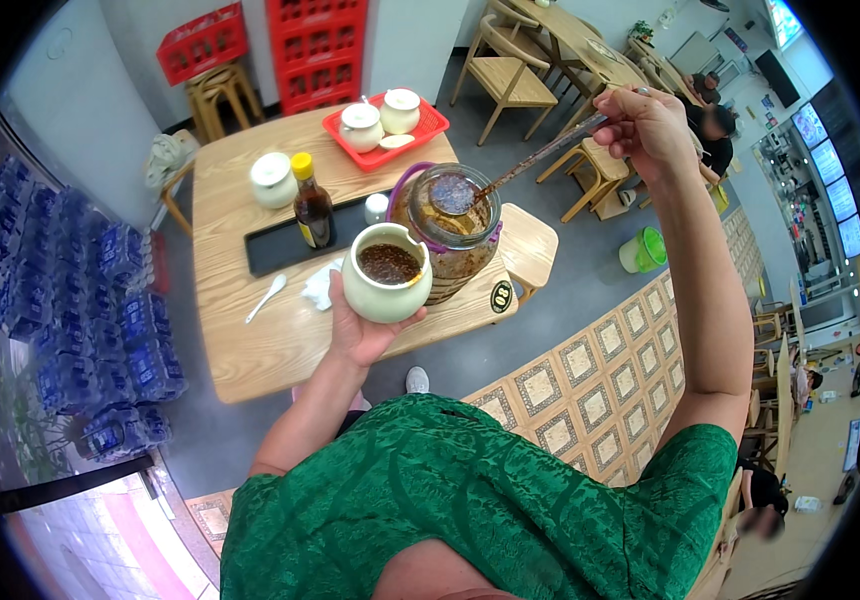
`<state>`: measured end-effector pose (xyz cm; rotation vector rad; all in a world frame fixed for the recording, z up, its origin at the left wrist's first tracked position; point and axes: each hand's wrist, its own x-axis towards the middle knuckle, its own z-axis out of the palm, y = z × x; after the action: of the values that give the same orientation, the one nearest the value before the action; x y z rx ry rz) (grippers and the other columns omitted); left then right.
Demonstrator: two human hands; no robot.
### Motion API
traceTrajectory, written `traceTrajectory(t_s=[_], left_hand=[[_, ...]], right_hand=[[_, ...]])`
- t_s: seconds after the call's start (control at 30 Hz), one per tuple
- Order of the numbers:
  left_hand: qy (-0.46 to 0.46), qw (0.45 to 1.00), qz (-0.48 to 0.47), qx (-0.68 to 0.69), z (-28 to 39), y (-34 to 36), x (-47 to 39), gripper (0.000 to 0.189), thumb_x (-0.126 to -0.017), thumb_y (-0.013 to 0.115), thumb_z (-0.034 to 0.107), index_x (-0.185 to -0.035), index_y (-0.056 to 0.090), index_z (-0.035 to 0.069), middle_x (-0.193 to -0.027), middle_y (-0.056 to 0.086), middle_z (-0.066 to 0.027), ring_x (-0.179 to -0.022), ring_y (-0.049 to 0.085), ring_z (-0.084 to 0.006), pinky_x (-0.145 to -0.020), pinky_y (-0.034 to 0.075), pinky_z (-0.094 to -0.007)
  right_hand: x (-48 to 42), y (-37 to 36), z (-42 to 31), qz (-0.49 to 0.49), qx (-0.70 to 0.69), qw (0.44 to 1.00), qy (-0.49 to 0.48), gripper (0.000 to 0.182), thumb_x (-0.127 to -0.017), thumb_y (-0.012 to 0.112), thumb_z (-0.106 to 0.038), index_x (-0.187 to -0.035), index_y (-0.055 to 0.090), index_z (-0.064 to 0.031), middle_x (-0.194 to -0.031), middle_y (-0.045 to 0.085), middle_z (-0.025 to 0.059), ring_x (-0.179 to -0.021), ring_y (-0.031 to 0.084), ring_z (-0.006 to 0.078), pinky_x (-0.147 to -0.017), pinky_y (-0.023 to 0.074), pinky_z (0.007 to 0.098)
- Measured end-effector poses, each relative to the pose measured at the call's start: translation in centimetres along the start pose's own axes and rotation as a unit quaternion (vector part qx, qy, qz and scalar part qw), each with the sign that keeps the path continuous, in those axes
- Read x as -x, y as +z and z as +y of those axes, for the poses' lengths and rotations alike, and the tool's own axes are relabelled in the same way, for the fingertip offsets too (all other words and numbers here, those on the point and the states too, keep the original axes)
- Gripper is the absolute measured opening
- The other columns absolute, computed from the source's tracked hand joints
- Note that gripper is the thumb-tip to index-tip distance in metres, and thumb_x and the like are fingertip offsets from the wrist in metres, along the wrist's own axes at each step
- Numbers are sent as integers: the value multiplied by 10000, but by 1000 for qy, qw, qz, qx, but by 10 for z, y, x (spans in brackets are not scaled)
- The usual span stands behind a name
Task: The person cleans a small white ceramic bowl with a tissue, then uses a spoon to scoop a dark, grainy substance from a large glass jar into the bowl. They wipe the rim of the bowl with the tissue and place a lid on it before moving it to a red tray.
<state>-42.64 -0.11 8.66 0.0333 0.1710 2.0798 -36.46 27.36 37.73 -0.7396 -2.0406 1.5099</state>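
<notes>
My left hand (361, 334) cups a pale green ceramic condiment pot (385, 300) from below, above the table's front edge. Dark reddish-brown sauce with flecks (388, 265) shows inside, and an orange smear marks the rim. High on the right, my right hand (647, 131) grips the end of a long-handled metal ladle (542, 156). Its handle slants down to the open mouth of a large glass jar (467, 262), where the ladle's round bowl (452, 193) shows. Sauce streaks the jar's inside. The pot stands just in front of the jar and overlaps it in view.
On the wooden table (250, 352) are a yellow-capped sauce bottle (315, 217), black tray (268, 251), white shaker (376, 208), lidded pot (274, 180), white spoon (266, 298), crumpled tissue (319, 289) and red basket (430, 135) holding two pots. A stool (531, 244) adjoins it. Bottled-water packs (152, 345) stand left.
</notes>
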Motion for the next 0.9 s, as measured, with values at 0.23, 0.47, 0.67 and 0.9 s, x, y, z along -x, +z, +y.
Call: traceTrajectory(t_s=[0.23, 0.47, 0.67, 0.9], left_hand=[[-1, 1000, -3, 3, 0, 1, 0, 931, -720, 582, 721, -1403, 323, 143, -1391, 387, -175, -1260, 395, -419, -858, 502, -559], [-1, 1000, 3, 4, 0, 2, 1, 926, -719, 580, 724, -1399, 331, 147, -1384, 396, -170, -1253, 405, -412, -853, 504, -555], [1, 1000, -3, -3, -1, 4, 1, 929, -719, 580, 724, -1400, 329, 144, -1385, 394, -172, -1258, 399, -411, -856, 504, -548], [-2, 1000, -10, 0, -2, 2, 1, 938, -721, 583, 719, -1406, 318, 136, -1387, 386, -188, -1263, 392, -413, -862, 506, -541]], right_hand=[[2, -1, -2, 1, -1, 1000, -1, 82, -784, 608, -32, -830, 607, 36, -660, 615, 100, -498, 615, 133, -374, 439, 210], [4, 1, -4, 10, 3, 1000, 2, 74, -788, 607, -31, -827, 604, 33, -658, 610, 93, -494, 610, 130, -371, 435, 209], [4, 0, -3, 5, -2, 1000, -3, 72, -791, 604, -29, -830, 604, 31, -662, 609, 96, -499, 611, 131, -369, 430, 210], [5, -1, -3, 2, -8, 1000, -4, 65, -771, 612, -29, -801, 600, 27, -664, 602, 101, -492, 607, 143, -368, 424, 217]])
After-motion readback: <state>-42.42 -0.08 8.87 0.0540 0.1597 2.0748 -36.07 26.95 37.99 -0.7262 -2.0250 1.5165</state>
